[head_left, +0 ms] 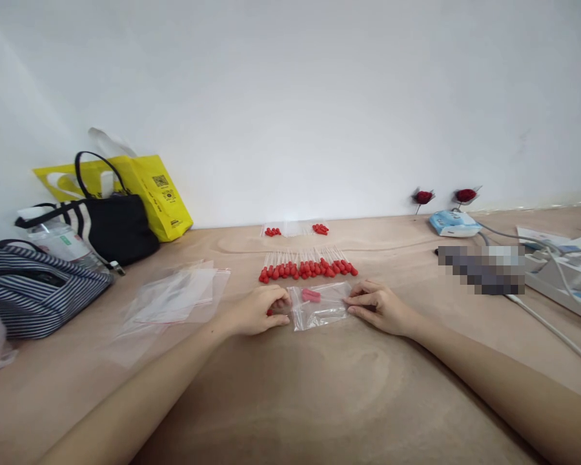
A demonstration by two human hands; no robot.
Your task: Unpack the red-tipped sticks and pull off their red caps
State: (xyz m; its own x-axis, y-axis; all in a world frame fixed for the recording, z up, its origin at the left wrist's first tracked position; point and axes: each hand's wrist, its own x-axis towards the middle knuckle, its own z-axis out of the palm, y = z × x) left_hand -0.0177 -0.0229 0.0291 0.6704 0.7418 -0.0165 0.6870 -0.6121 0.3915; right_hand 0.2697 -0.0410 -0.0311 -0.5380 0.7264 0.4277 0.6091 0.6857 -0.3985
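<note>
A small clear zip bag (326,314) lies between my hands, with pinkish-red pieces (311,295) showing inside its upper left part. My right hand (380,309) is closed at the bag's right edge, thumb and fingertips on the plastic. At the left edge is my left hand (261,311), fingers curled and thumb stretched towards the bag. A small red piece (270,312) shows in the curl of that hand; most of it is hidden. Just beyond the bag, several thin pale sticks with red heads (303,270) lie side by side in a row.
Near the wall lie flat clear bags with red pieces (321,229). Loose clear bags (184,297) are spread at left, beside a striped bag (43,290), a black handbag (121,226) and a yellow bag (167,200). At right are a blue tissue pack (455,223), cables and a power strip (561,290).
</note>
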